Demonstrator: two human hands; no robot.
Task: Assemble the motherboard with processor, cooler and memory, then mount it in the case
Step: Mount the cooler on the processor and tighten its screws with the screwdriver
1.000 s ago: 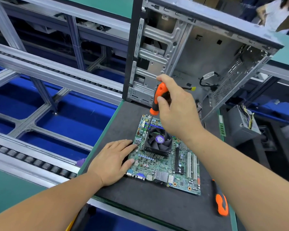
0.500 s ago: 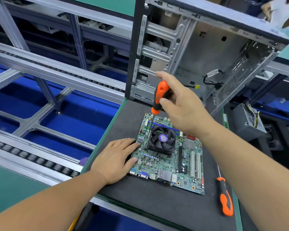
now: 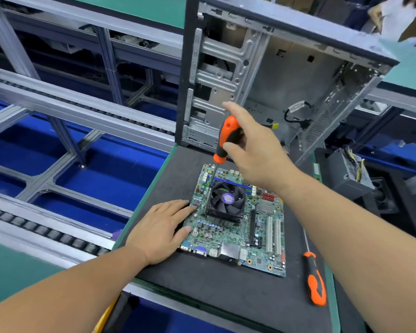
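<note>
While the right hand [image 3: 252, 150] gripped the orange-and-black screwdriver [image 3: 227, 139] with fingers and thumb curled round its handle, the tool stood nearly upright, its thin shaft dropping from below the hand to the far-left corner of the CPU cooler [image 3: 226, 200]. That was the relation everything hung on: the screw point lay almost straight under the grip, just beyond the fan's rim, so the screwdriver's long axis ran down onto the board rather than across it. Whether the tip was actually seated in a screw head was too small to tell. The motherboard [image 3: 262, 236] lay flat on the dark surface [image 3: 202, 284], its port edge toward the person, the cooler sitting on it left of the middle. The left hand [image 3: 159, 229] rested with straight fingers spread on the board's near-left edge, touching it, apparently to steady it. Behind, the open computer case [image 3: 286, 75] stood close by, with no board in it. A second screwdriver [image 3: 314, 280] lay on the surface just right of the board, pointing away from the person. I judged the cooler fastening to be in hand, with the case mounting yet to come.
</note>
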